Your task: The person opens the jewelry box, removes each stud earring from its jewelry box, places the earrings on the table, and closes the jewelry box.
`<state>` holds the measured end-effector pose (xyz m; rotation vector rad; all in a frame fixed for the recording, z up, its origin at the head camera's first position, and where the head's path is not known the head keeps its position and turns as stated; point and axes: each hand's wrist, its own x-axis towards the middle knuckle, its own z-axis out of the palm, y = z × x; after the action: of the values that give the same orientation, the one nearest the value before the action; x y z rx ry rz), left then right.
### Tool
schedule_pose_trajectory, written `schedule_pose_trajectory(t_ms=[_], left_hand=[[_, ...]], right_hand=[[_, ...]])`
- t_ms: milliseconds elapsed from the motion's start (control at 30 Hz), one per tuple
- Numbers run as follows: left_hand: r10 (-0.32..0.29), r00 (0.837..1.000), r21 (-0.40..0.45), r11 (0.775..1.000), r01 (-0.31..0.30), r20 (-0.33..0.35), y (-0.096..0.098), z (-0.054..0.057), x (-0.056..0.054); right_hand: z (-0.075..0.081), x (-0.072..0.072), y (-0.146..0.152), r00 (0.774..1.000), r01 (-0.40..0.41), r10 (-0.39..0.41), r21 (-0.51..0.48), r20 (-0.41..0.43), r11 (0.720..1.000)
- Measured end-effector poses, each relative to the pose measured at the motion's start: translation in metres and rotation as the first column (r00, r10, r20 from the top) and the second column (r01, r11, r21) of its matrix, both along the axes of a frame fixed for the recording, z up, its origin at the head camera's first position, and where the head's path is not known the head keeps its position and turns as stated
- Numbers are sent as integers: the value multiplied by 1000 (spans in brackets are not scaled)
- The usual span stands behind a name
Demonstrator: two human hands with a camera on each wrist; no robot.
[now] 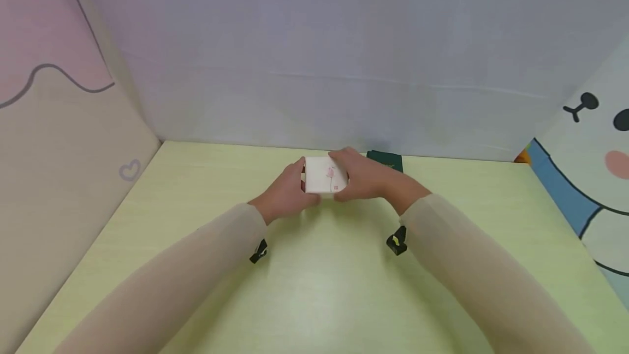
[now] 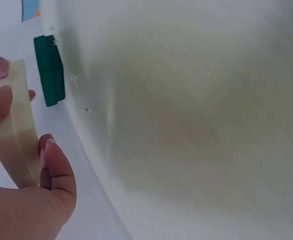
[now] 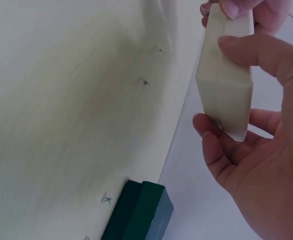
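A small white box [image 1: 323,175] with a pink flower printed on its top is held between both hands above the far part of the table. The left hand [image 1: 290,189] grips its left end, with the thumb along the near side. On the opposite end, the right hand [image 1: 365,177] has its thumb on the near side and its fingers curled round the far edge. In the right wrist view, the box [image 3: 225,82] shows a plain cream side with the right thumb pressed on it. The left wrist view shows the box [image 2: 15,125] tilted, the left fingers bent about its lower end.
A dark green box [image 1: 385,159] lies at the table's back edge, partly hidden behind the right hand. The pale yellow table [image 1: 314,288] meets a light cloth wall [image 1: 344,59] at the back. Printed panels stand on both sides.
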<state>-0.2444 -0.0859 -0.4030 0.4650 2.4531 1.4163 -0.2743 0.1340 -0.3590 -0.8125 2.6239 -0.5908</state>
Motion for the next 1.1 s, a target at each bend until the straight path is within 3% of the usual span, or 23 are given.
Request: schedule_pose_trajectory(t_ms=[200,300,467,800,1100], left_hand=[[12,999,-12,1000,-12,-49,8,-1,-25],[50,998,-38,998,-52,-49,12,-2,-33],[106,994,-99,989,-109,-36,19,-5,-39],[92,993,-145,984,-101,-70,24,-19,-51],[81,992,-243,964,-103,-102,32,-27,-59]], right_hand=[[1,-21,-4,999,29,-25,100,-41,995],[1,-28,-4,998,49,-44,123,-45,991],[0,-34,-5,998,65,-62,151,-24,986],[-10,-36,-14,995,103,-103,198,-10,975],[-13,-37,-23,989,144,-145,316,-22,938]])
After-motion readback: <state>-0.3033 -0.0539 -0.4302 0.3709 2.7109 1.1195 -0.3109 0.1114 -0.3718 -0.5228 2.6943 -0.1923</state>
